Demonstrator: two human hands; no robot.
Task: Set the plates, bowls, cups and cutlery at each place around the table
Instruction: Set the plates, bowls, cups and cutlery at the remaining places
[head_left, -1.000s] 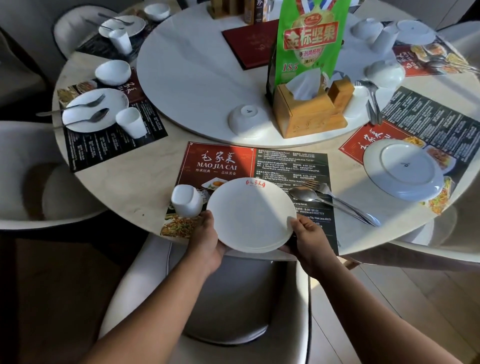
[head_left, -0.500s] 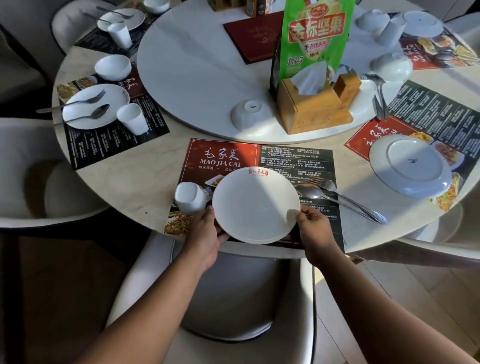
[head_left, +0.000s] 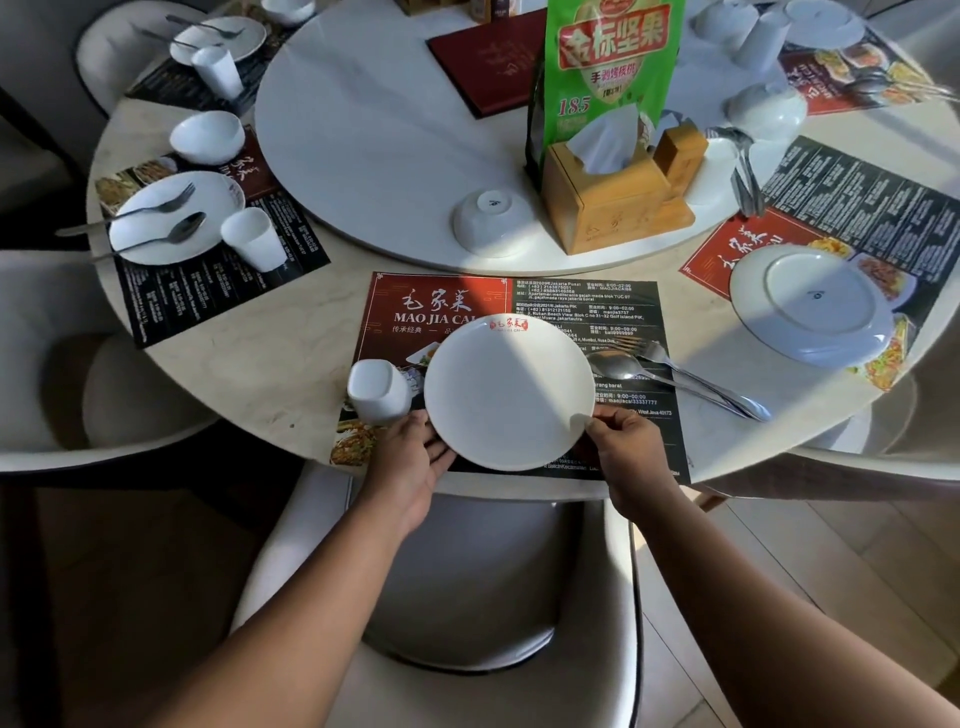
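While the plate (head_left: 509, 392) lies on the placemat (head_left: 571, 296) at the table's 6 o'clock, you pinch its rim w/ left hand (head_left: 410, 457) at 7 & right hand (head_left: 631, 452) at 5, fingers curled: prob. stiff, glaze-slick, breakable, so hold opposite rim edges.

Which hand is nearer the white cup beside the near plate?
Left. The left hand grips the plate rim just below the cup; the right hand holds the opposite rim, across the plate from it.
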